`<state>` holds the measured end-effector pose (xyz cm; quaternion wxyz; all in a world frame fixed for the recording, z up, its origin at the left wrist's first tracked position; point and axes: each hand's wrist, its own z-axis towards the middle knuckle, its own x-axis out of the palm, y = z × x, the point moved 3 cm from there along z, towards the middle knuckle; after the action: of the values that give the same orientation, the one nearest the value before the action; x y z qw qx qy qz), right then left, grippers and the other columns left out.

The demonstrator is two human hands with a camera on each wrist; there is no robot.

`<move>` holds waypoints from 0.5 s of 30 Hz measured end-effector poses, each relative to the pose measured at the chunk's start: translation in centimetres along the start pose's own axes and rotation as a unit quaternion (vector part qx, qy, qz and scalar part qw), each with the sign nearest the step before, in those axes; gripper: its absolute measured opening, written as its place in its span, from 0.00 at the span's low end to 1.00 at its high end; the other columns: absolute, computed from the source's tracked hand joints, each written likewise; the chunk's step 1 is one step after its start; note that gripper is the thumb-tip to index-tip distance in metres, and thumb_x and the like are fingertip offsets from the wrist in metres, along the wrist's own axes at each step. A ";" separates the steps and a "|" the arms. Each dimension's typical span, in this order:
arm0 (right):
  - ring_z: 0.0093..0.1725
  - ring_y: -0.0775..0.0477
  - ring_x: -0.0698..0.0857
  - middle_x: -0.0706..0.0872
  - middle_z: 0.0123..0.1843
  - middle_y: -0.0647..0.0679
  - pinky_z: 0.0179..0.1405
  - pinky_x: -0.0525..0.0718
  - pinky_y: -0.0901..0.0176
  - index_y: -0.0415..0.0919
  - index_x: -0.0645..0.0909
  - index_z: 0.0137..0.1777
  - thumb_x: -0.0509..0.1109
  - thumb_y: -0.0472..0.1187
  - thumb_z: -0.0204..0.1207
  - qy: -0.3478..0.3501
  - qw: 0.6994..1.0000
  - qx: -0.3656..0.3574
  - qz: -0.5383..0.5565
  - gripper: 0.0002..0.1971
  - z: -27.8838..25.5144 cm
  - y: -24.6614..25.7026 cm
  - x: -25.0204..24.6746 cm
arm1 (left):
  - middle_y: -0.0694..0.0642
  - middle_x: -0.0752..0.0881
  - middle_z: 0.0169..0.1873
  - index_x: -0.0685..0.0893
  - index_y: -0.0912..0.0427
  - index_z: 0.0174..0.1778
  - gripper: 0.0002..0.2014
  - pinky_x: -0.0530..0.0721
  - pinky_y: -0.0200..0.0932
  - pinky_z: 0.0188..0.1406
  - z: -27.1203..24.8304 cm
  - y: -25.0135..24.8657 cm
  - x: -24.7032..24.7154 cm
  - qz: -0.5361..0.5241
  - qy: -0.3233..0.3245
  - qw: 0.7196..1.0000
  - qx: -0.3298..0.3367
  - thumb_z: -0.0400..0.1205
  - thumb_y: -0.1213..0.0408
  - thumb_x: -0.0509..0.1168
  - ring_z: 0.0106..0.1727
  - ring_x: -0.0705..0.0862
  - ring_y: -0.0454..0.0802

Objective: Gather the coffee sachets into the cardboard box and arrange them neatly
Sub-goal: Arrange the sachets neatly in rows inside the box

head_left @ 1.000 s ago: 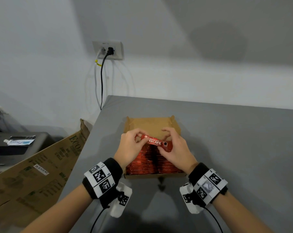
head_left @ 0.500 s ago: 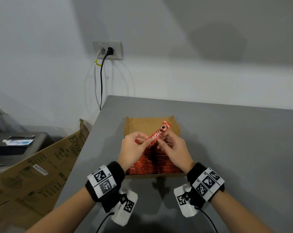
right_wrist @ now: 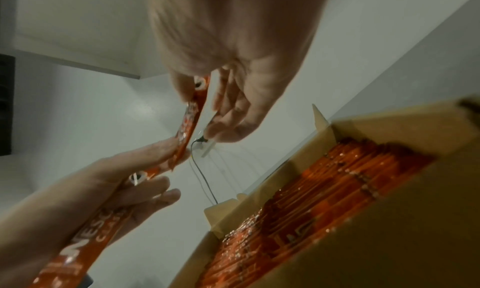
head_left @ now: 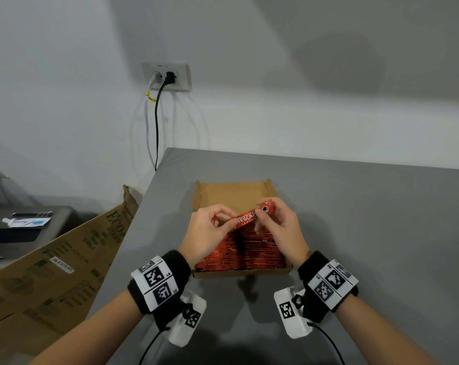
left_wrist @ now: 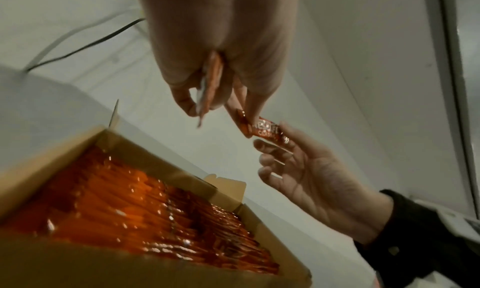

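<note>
A red coffee sachet [head_left: 245, 219] hangs above the cardboard box [head_left: 233, 192], tilted slightly up to the right. My left hand [head_left: 220, 219] pinches its left end and my right hand [head_left: 265, 216] pinches its right end. In the right wrist view this sachet [right_wrist: 192, 116] runs between both hands, and a second sachet [right_wrist: 85, 243] lies along my left hand's [right_wrist: 145, 169] palm. The left wrist view shows that second sachet [left_wrist: 210, 83] edge-on. Several sachets [head_left: 249, 251] stand packed in rows in the near part of the box; its far part shows bare cardboard.
The box sits on a grey table [head_left: 368, 233], near its left edge. A large printed carton [head_left: 65, 264] leans beside the table at the left. A wall socket [head_left: 167, 77] with cables hangs behind. A black unit with a white tube [head_left: 25, 222] stands far left.
Half a second ago the sachet pointed steeply up to the right. It has swung down to nearly level, still pinched by both hands above the box.
</note>
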<state>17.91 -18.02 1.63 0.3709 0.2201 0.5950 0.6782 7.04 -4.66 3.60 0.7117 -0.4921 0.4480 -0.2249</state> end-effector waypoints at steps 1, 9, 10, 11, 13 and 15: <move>0.32 0.50 0.84 0.85 0.32 0.48 0.40 0.83 0.61 0.39 0.82 0.43 0.72 0.34 0.75 -0.010 0.999 -0.008 -0.037 0.01 0.1 0.0 -0.4 | 0.43 0.87 0.31 0.87 0.51 0.38 0.03 0.74 0.25 0.37 0.0 -0.1 -0.1 0.013 0.007 1.000 0.006 0.75 0.64 0.72 0.33 0.82 0.31; 0.29 0.62 0.79 0.88 0.36 0.55 0.31 0.73 0.74 0.48 0.90 0.41 0.78 0.41 0.69 0.224 0.922 0.056 -0.312 0.03 -1.6 -0.5 -3.2 | 0.46 0.89 0.38 0.89 0.52 0.41 0.03 0.82 0.34 0.43 -0.7 1.5 1.6 0.164 0.167 0.969 0.080 0.75 0.58 0.73 0.40 0.84 0.37; 0.28 0.63 0.79 0.86 0.35 0.56 0.30 0.72 0.75 0.46 0.90 0.45 0.78 0.41 0.69 0.240 0.912 0.055 -0.328 0.05 -2.0 -0.7 -3.1 | 0.46 0.89 0.39 0.89 0.51 0.43 0.04 0.83 0.37 0.45 -0.9 1.7 2.3 0.185 0.183 0.962 0.086 0.75 0.58 0.72 0.41 0.84 0.36; 0.27 0.63 0.79 0.84 0.32 0.58 0.29 0.72 0.75 0.45 0.90 0.46 0.77 0.40 0.70 0.247 0.905 0.053 -0.343 0.06 -2.2 -0.9 -3.0 | 0.46 0.89 0.40 0.88 0.51 0.45 0.05 0.84 0.38 0.47 -1.0 1.7 2.9 0.202 0.192 0.956 0.092 0.76 0.57 0.72 0.42 0.84 0.36; 0.25 0.61 0.79 0.80 0.28 0.60 0.28 0.74 0.76 0.42 0.90 0.46 0.77 0.39 0.70 0.247 0.892 0.050 -0.375 0.05 -2.1 -1.0 -2.9 | 0.45 0.89 0.44 0.85 0.49 0.54 0.12 0.83 0.39 0.49 -1.0 1.9 3.7 0.209 0.202 0.952 0.097 0.76 0.54 0.71 0.44 0.85 0.37; 0.28 0.61 0.82 0.83 0.30 0.55 0.32 0.78 0.77 0.40 0.90 0.42 0.77 0.38 0.70 0.212 0.900 0.071 -0.375 0.03 -1.8 -1.1 -3.7 | 0.43 0.88 0.49 0.79 0.48 0.62 0.20 0.81 0.40 0.52 -0.7 2.4 3.9 0.217 0.210 0.949 0.092 0.74 0.53 0.72 0.47 0.85 0.40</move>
<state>19.13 -21.98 0.75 0.4466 -0.1424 0.7447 0.4751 8.04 -7.00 -0.22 0.6751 -0.2569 0.6610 -0.2031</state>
